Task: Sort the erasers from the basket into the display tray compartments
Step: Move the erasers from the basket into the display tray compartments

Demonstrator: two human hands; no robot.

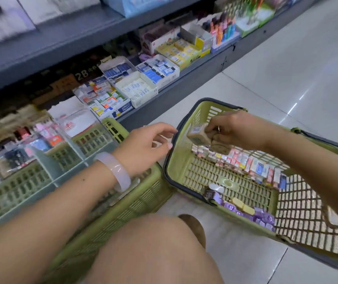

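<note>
Two hands work over two green baskets. At far left, the clear display tray (47, 167) sits on an upturned basket (123, 203). The left hand (143, 148) hovers loosely spread, holding nothing. The right hand (231, 130) pinches tan erasers (207, 140) above the basket (225, 181); more erasers lie inside. Best carry them level and match the compartment by kind.
</note>
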